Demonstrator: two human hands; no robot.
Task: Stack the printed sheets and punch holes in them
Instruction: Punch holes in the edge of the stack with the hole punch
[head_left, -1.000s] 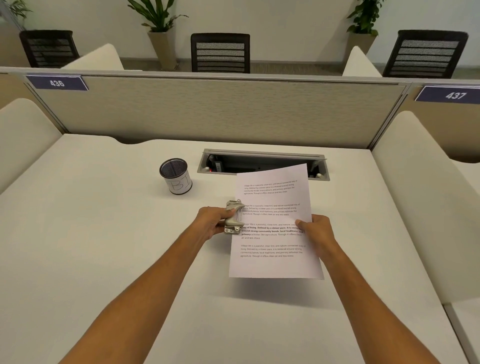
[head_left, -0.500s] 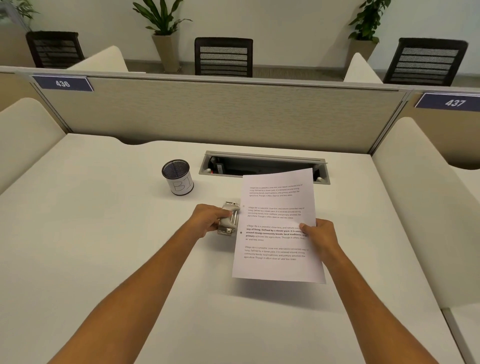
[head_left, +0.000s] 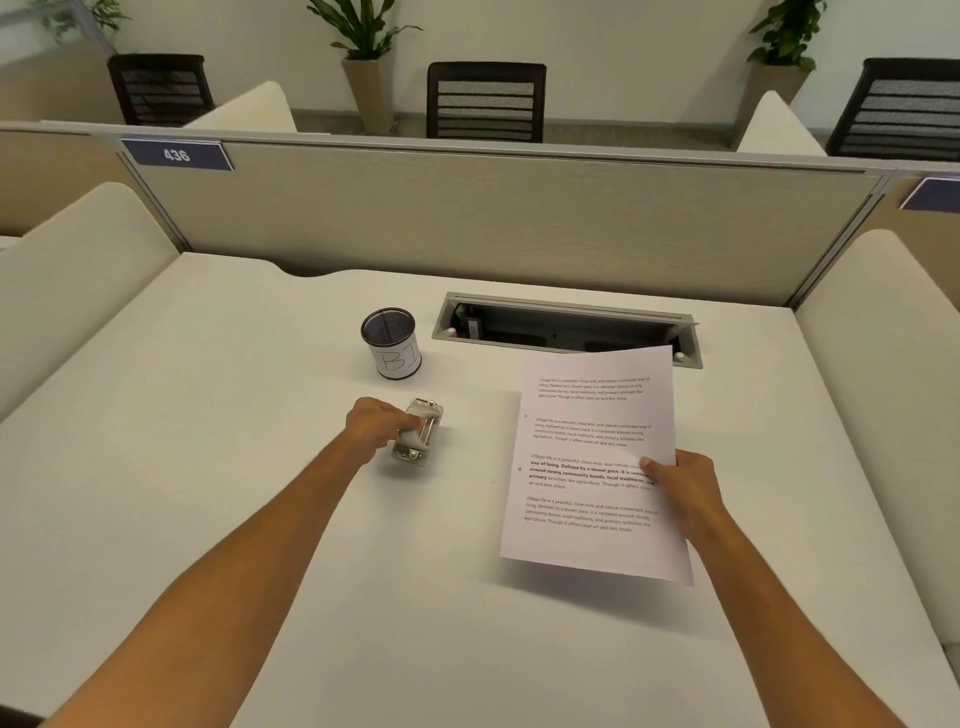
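Your printed sheets (head_left: 587, 457) have come clear of the hole punch (head_left: 418, 437) and now hang above the desk (head_left: 208, 467) well to its right; a second ago their left edge sat in its slot. Two punched holes show on that edge. Your right hand (head_left: 680, 486) pinches the right edge, thumb on top. Your left hand (head_left: 382, 428) stays closed over the punch's lever. The text begins "Village life is a peaceful". The mesh cup (head_left: 390, 343) reads "B1"; the partition sign (head_left: 176, 155) reads "436".
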